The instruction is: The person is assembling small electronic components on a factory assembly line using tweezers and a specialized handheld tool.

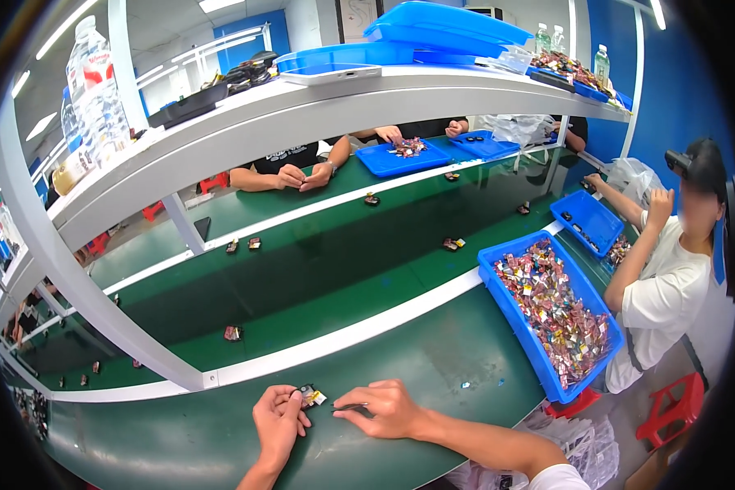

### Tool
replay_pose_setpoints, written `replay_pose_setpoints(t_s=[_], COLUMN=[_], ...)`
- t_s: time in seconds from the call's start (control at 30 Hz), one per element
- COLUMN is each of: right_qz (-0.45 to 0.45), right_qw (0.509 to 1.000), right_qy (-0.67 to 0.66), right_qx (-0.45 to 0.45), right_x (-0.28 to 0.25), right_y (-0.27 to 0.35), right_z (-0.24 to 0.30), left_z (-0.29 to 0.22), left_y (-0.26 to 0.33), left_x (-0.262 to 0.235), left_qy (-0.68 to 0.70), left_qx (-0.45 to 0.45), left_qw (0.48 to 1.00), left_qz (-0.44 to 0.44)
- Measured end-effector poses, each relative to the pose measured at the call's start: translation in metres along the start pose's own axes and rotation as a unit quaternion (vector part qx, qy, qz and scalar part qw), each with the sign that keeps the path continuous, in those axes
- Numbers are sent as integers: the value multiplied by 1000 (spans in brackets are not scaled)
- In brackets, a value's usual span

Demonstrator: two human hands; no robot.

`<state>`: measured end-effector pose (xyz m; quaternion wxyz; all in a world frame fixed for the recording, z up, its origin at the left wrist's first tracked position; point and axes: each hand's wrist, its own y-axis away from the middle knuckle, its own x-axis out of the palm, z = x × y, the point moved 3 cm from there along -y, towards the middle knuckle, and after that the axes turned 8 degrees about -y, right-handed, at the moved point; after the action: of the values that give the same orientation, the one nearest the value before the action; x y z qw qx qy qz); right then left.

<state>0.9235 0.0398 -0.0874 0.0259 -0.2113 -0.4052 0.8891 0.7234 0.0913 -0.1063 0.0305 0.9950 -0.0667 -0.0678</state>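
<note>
Head view: the left hand (278,420) is pinching a small shiny part (309,398) in its fingertips; the right hand (384,408) is squeezing dark tweezers (349,407) beside it.

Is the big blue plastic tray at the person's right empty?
No, the big blue plastic tray is heaped with small shiny foil-wrapped pieces along most of its length.

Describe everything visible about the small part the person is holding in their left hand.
The small part is a tiny, blocky piece, dark with a yellowish and pale patch, looking like plastic or metal with a glossy bit; finer detail is too small to tell. It is pinched at the fingertips of the left hand, just above the green work surface. The right hand sits close beside it, holding a thin dark tool that points toward the part; whether the tip touches it cannot be told.
</note>
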Motion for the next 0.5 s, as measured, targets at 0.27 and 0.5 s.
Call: replay_pose_setpoints(t_s=[0.27,0.5], right_qz=[3,-16], right_qw=[1000,996], right_qy=[11,-33], right_qx=[-18,80], right_x=[0,9], right_y=[6,-5], right_z=[-6,-4], left_z=[18,4], left_y=[7,14], left_x=[4,-20], left_qy=[18,12], left_qx=[60,42], left_qw=[998,999], left_qz=[4,15])
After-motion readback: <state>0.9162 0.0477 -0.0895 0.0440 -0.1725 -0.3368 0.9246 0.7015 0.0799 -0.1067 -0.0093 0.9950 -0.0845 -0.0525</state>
